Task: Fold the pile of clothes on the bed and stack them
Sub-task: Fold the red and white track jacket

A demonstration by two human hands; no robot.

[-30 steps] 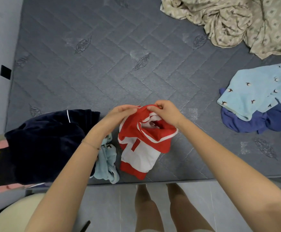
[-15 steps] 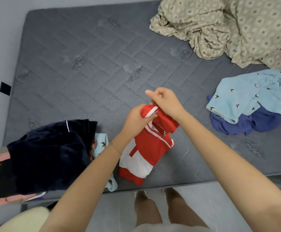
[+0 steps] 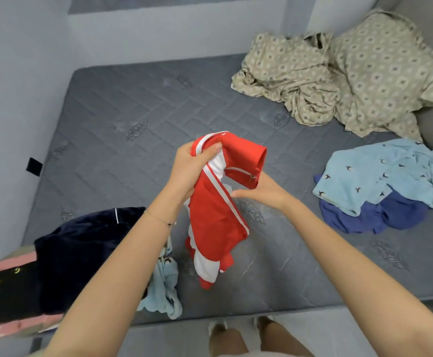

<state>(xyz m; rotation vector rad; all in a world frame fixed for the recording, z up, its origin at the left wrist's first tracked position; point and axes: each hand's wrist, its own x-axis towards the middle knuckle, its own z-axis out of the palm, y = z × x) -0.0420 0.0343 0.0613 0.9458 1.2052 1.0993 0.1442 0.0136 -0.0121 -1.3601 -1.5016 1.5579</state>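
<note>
You face a bed (image 3: 138, 155) whose grey quilted top is stitched in diamonds with scattered leaf motifs. Pale grey-blue walls close it in: 1 left wall (image 3: 12, 86) right against the bed's side, and 1 far wall (image 3: 171, 39) that steps back into a ledge (image 3: 184, 3) near the top. A small black tag (image 3: 34, 166) sits at the bed's left edge. Pale grey floor (image 3: 174, 338) shows below the near edge. The light is soft and even.

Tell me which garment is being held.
The red-and-white garment, in the grip of the left hand; the dark navy garment, light blue top and blue garment lie on the mattress.
</note>
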